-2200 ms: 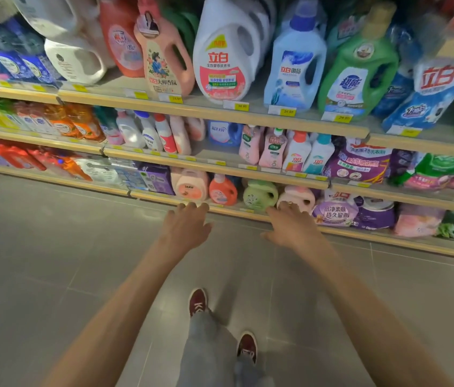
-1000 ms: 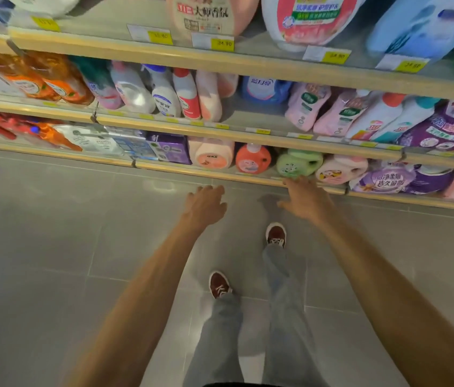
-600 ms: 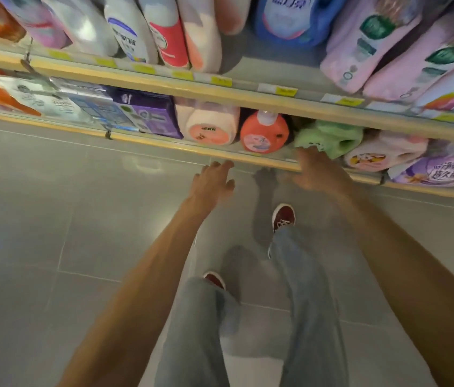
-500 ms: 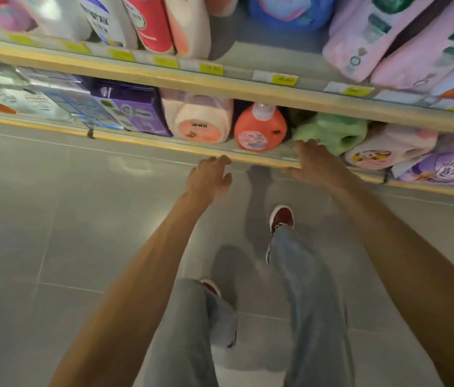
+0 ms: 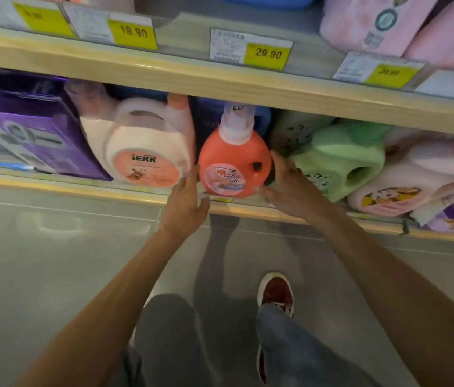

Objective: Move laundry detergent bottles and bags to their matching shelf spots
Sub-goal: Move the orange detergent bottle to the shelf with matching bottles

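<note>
While the orange bottle (image 5: 234, 163) is standing on the bottom shelf (image 5: 80, 189) beside the green jug (image 5: 337, 160), the left hand (image 5: 184, 202) is hovering straight-fingered just left of it and the right hand (image 5: 290, 187) is pressing spread fingers (image 5: 279, 163) against its right side.

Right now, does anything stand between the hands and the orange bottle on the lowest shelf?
Nothing visible does. The left hand and the right hand flank the orange bottle directly, with no item between.
</note>
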Demonstrator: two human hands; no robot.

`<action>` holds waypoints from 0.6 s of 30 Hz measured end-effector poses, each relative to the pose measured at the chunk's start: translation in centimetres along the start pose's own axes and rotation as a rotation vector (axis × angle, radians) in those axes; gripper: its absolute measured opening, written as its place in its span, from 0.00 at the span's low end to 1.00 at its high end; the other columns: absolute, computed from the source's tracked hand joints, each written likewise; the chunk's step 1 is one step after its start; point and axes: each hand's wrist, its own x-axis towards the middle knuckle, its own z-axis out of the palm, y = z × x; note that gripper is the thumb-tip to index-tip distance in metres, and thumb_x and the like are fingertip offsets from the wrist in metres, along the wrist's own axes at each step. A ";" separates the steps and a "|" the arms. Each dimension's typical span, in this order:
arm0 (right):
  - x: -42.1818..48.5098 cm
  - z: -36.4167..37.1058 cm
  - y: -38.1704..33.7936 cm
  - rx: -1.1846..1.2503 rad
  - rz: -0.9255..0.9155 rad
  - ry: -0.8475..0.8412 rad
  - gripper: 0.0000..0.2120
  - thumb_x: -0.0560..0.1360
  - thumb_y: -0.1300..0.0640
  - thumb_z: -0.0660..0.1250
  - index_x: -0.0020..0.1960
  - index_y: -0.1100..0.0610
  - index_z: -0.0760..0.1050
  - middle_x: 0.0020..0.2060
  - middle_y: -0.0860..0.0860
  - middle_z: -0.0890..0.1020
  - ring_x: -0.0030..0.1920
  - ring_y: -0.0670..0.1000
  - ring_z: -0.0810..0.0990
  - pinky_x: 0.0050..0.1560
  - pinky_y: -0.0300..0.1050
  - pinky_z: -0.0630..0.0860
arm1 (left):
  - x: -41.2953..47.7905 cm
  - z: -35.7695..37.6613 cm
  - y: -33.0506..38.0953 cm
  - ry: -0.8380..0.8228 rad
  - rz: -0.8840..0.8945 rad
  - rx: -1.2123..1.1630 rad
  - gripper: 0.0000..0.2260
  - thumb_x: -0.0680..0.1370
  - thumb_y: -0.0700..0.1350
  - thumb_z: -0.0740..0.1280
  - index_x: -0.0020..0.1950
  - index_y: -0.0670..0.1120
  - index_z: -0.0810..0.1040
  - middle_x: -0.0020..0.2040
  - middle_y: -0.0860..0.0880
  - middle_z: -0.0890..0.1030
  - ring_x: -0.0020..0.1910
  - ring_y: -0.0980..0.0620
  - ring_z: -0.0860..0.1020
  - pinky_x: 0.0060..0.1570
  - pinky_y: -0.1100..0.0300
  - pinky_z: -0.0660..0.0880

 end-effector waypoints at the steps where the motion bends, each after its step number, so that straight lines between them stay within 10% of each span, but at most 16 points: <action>1: 0.7 0.4 0.7 0.027 -0.022 0.032 0.41 0.73 0.37 0.66 0.78 0.47 0.51 0.71 0.59 0.66 0.68 0.64 0.70 0.64 0.63 0.71 | 0.9 1.0 -0.7 0.021 0.008 -0.042 0.32 0.77 0.49 0.66 0.79 0.48 0.57 0.71 0.43 0.73 0.66 0.40 0.76 0.63 0.40 0.75; 11: 5.5 4.3 2.8 0.121 -0.233 0.289 0.49 0.71 0.45 0.75 0.81 0.54 0.49 0.69 0.60 0.66 0.69 0.61 0.69 0.69 0.59 0.68 | 5.6 4.7 -3.8 0.090 0.113 -0.404 0.48 0.72 0.46 0.78 0.81 0.52 0.48 0.77 0.46 0.63 0.73 0.49 0.69 0.65 0.53 0.77; 15: 6.4 5.7 2.7 0.221 -0.231 0.377 0.52 0.69 0.43 0.77 0.81 0.53 0.48 0.71 0.59 0.65 0.70 0.59 0.68 0.67 0.59 0.70 | 6.7 5.7 -3.2 0.132 0.173 -0.385 0.53 0.71 0.42 0.79 0.82 0.47 0.44 0.76 0.53 0.57 0.70 0.70 0.64 0.65 0.68 0.72; 18: 6.6 7.2 2.7 0.258 -0.230 0.486 0.54 0.67 0.43 0.78 0.81 0.51 0.48 0.72 0.57 0.64 0.70 0.59 0.68 0.65 0.61 0.72 | 7.3 6.1 -3.1 0.171 0.184 -0.399 0.55 0.70 0.47 0.80 0.82 0.51 0.42 0.79 0.50 0.54 0.75 0.56 0.64 0.70 0.53 0.72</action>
